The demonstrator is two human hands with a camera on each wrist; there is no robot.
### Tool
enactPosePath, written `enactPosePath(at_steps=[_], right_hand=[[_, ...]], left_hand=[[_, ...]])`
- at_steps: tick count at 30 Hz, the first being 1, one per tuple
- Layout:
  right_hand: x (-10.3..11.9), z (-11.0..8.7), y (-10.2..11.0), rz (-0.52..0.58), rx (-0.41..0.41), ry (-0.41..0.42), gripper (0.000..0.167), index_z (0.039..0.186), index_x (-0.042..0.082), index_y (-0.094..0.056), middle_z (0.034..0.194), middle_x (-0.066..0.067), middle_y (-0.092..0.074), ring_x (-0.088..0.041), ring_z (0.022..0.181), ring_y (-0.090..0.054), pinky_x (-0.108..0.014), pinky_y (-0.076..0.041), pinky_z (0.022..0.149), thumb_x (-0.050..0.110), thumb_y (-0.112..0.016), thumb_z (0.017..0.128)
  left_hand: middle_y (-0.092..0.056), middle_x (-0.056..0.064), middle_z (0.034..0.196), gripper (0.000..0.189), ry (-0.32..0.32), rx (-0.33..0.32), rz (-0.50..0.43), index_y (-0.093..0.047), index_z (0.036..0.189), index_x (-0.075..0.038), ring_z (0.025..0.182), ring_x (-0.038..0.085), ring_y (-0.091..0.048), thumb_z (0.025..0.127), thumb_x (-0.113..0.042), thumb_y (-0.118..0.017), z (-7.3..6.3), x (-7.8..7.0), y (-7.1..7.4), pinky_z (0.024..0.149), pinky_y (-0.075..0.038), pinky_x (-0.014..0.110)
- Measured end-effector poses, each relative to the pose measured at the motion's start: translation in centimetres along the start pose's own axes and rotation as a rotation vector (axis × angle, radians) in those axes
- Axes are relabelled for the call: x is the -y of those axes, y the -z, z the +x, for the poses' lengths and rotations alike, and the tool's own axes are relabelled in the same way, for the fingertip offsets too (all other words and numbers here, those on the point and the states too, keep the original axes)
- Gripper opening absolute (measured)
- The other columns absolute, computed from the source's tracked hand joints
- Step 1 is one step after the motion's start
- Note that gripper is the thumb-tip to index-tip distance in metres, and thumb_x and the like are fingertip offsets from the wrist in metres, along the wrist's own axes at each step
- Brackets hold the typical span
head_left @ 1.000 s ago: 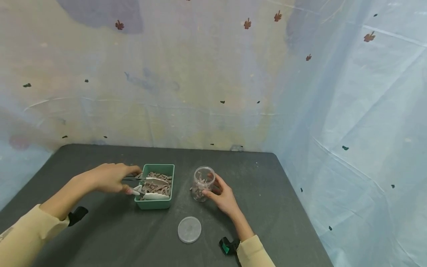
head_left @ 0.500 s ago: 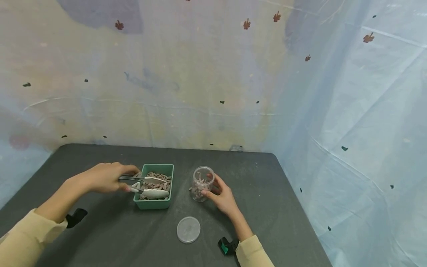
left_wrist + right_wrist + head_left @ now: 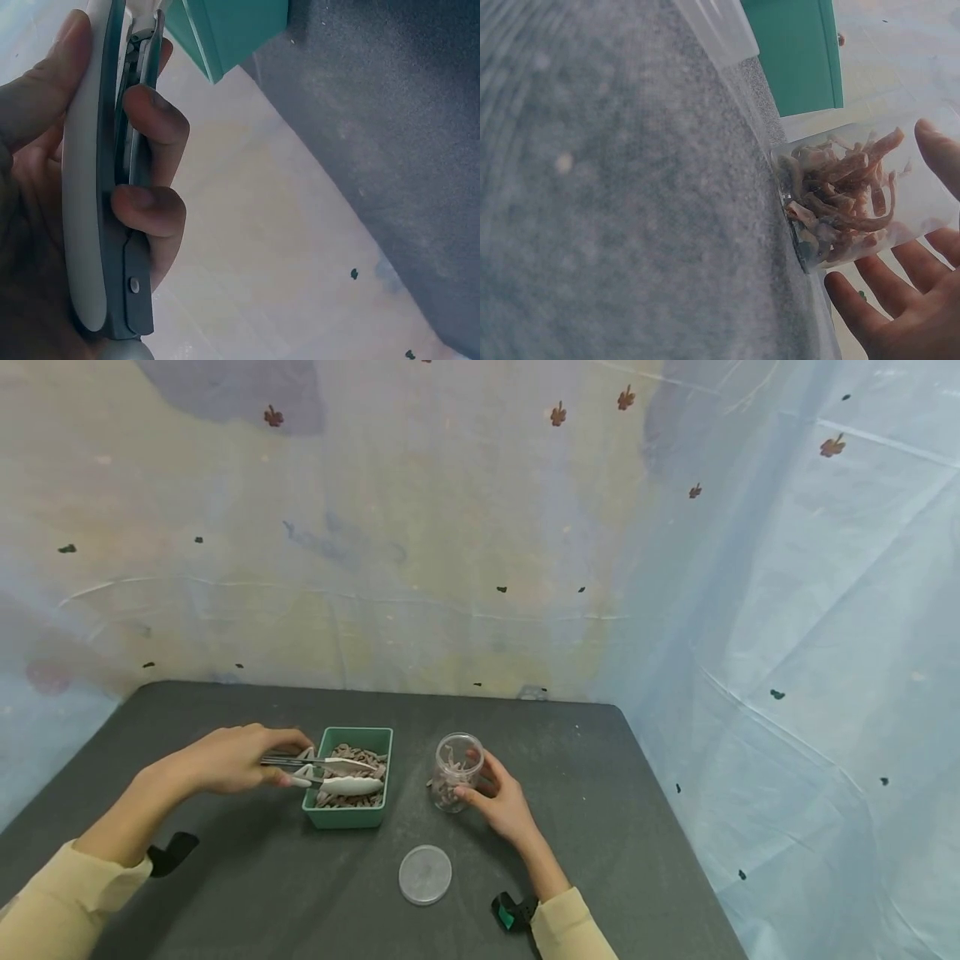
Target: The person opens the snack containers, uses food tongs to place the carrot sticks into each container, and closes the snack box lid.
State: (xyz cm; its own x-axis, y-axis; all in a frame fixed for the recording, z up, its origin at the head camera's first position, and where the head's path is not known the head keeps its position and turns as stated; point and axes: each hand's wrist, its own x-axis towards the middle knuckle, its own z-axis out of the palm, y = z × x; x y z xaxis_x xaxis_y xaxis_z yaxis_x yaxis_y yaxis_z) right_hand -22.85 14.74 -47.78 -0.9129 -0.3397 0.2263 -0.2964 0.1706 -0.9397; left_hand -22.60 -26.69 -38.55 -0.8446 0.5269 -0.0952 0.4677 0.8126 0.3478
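My left hand (image 3: 228, 760) grips a pair of tongs (image 3: 351, 787), fingers curled round the grey-and-white handles (image 3: 84, 195) in the left wrist view. The white tong tips hang over a green rectangular box (image 3: 345, 819) holding many brownish, dried-looking strips (image 3: 362, 752). Whether the tips pinch any strips cannot be made out. To the right, my right hand (image 3: 508, 810) holds a clear, lidless jar (image 3: 457, 760) upright on the table, thumb on the near side and fingers behind. Similar strips (image 3: 847, 191) fill its lower part in the right wrist view.
A round translucent lid (image 3: 425, 875) lies flat in front of the jar. The dark grey table (image 3: 300, 910) ends at a patterned sheet (image 3: 420, 527) behind, and a pale blue sheet (image 3: 825, 652) hangs at the right.
My left hand has drawn slightly left with the tongs, and their tips have come closer together over the box. My right hand and the jar stay in place.
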Motion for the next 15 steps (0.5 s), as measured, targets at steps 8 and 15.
enactPosePath(at_steps=[8,15], right_hand=[[-0.4,0.0,-0.1,0.004,-0.004,-0.007,0.072,0.158,0.003,-0.041,0.155,-0.027,-0.047,-0.048,0.139,-0.048,-0.058,-0.047,0.108,0.005,-0.076,0.095],[-0.5,0.1,-0.1,0.015,-0.009,-0.005,0.072,0.158,0.006,-0.043,0.155,-0.026,-0.047,-0.048,0.139,-0.048,-0.059,-0.047,0.108,0.004,-0.077,0.094]], left_hand=[[-0.071,0.011,0.131,0.05,0.016,-0.024,-0.041,-0.064,0.137,-0.016,0.116,0.036,-0.068,0.095,-0.04,-0.076,-0.6,0.5,-0.4,0.086,-0.057,0.057],[-0.069,0.014,0.133,0.054,0.035,-0.053,-0.081,-0.063,0.139,-0.014,0.12,0.04,-0.066,0.095,-0.043,-0.075,-1.3,0.7,-0.4,0.088,-0.055,0.06]])
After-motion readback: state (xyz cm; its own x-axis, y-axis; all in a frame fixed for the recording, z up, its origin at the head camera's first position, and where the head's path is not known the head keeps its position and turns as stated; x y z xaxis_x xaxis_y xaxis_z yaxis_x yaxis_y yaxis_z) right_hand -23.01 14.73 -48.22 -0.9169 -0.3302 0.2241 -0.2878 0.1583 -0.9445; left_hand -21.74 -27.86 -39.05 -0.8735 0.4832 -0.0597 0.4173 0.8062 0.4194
